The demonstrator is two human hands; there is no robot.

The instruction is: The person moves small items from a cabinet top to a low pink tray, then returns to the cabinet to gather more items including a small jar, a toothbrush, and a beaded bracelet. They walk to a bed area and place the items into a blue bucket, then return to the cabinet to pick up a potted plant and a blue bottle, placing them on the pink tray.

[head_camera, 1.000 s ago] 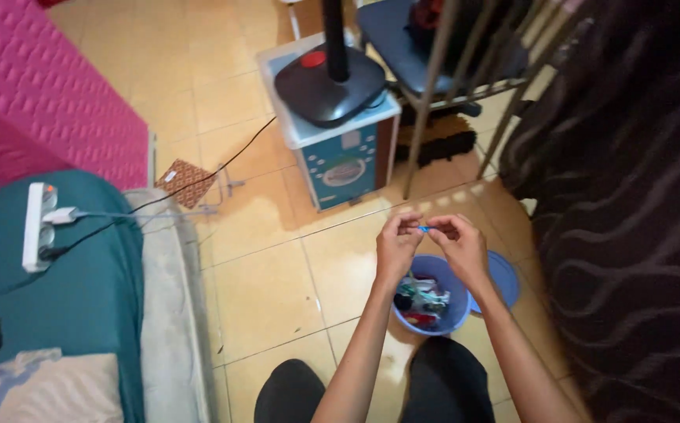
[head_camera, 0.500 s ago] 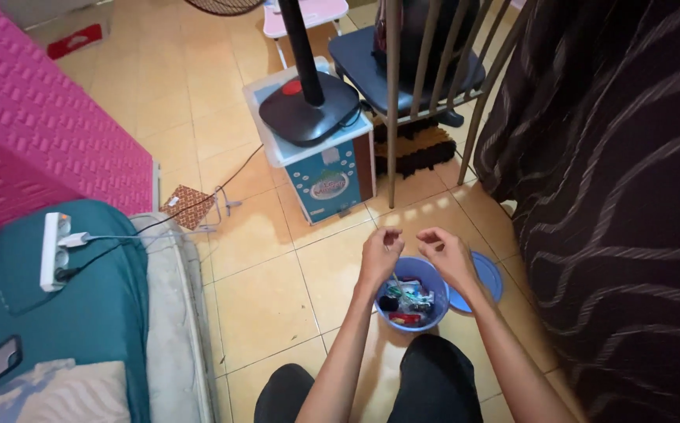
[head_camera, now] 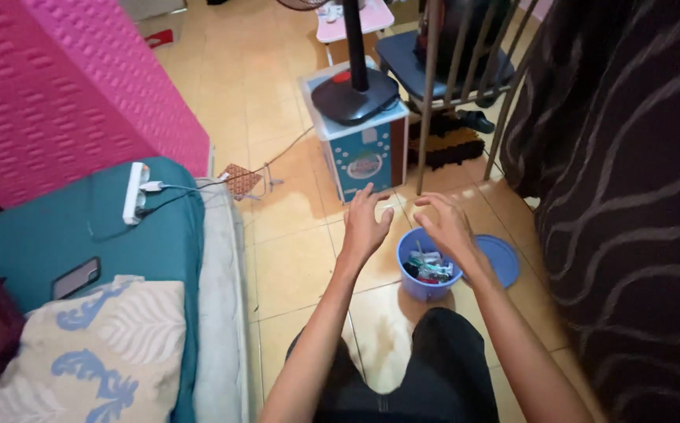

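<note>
A tiled floor [head_camera: 293,258] runs between a pink wall [head_camera: 81,102] on one side and a dark striped curtain [head_camera: 630,196] on the other. A teal bed [head_camera: 81,235] carries a power strip [head_camera: 134,192], a phone [head_camera: 76,277] and a pillow [head_camera: 97,352]. A fan base [head_camera: 354,98] stands on a box [head_camera: 359,153]. Both hands hover with fingers spread and empty over a blue tub [head_camera: 427,266] of small items on the floor, the left hand [head_camera: 365,227] just beside its rim, the right hand [head_camera: 448,227] above it. A blue lid [head_camera: 500,258] lies next to the tub.
</note>
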